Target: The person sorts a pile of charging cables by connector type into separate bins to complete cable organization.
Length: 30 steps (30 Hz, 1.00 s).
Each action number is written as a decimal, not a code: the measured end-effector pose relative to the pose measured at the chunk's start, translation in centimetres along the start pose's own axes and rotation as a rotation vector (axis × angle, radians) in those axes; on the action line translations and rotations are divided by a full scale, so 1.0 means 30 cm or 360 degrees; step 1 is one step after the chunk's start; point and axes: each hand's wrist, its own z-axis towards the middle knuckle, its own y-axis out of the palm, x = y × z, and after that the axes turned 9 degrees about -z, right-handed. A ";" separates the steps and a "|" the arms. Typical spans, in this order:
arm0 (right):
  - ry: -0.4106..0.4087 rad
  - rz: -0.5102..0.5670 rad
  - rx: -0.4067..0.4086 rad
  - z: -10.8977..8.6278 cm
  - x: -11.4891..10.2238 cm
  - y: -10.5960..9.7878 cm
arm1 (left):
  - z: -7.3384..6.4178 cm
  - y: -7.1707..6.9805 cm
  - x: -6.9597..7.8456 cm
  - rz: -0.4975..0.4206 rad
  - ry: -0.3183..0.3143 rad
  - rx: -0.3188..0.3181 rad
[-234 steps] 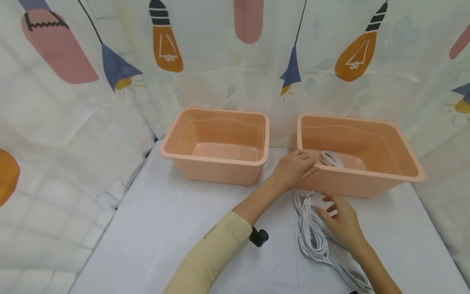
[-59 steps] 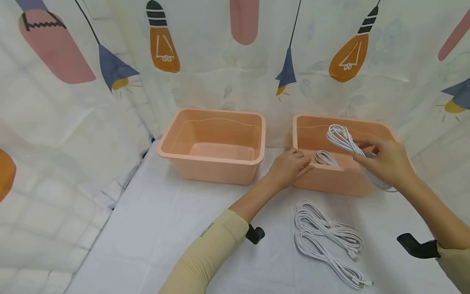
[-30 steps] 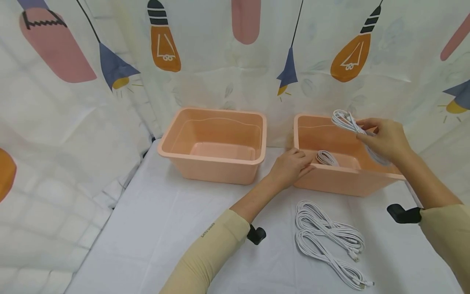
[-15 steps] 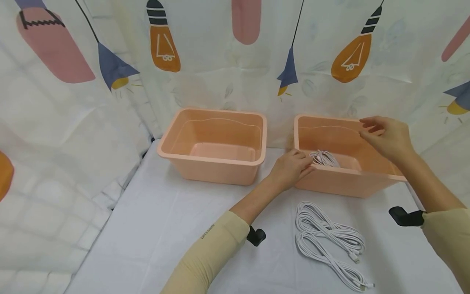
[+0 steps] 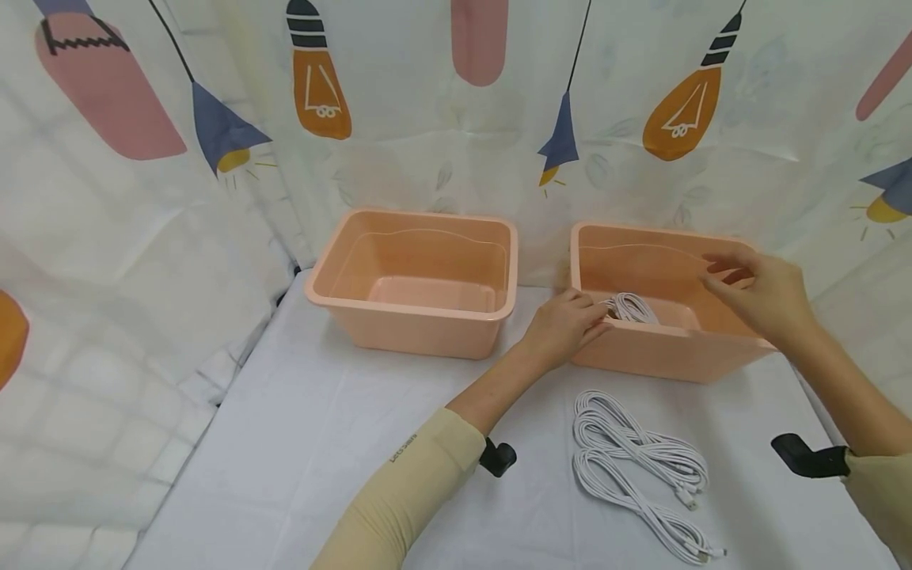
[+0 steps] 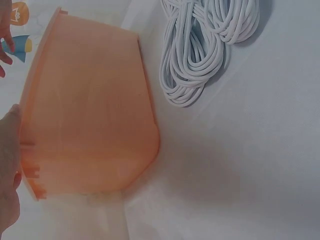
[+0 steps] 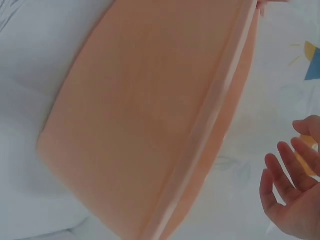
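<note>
A person's right hand [image 5: 758, 291], fingers loosely bent and parted, hovers empty over the right-hand tub [image 5: 663, 354], having let go of the white cable [image 5: 632, 307] it held a second ago. The cable now lies inside near the left end, though the tub hides too much to count coils. The left hand [image 5: 563, 326] grips the near edge; two bundles [image 5: 634, 442] on the table [image 5: 285, 451] suggest unfinished work.

Short line of dark lettering [image 5: 403, 448] printed along beige left sleeve [image 5: 399, 495]; too small to be read with certainty.
</note>
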 end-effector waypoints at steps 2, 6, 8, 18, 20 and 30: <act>-0.0029 0.0014 0.0029 -0.017 -0.002 0.003 | 0.000 0.000 -0.001 0.0012 0.0011 0.0005; -0.0053 0.0010 0.0058 -0.053 -0.010 0.009 | -0.001 0.004 -0.003 0.0053 0.0055 0.0032; -0.0048 0.0001 0.0059 -0.073 -0.013 0.012 | -0.001 0.007 -0.005 0.0066 0.0075 0.0047; -0.0063 0.0086 0.0064 -0.184 -0.036 0.049 | -0.001 0.012 -0.008 -0.0015 0.0083 0.0101; -0.0094 0.0115 0.0090 -0.207 -0.045 0.062 | -0.001 0.008 -0.006 -0.0024 0.0073 0.0099; -0.0147 0.0116 0.0120 -0.324 -0.060 0.145 | -0.001 0.003 0.000 0.0008 0.0049 0.0083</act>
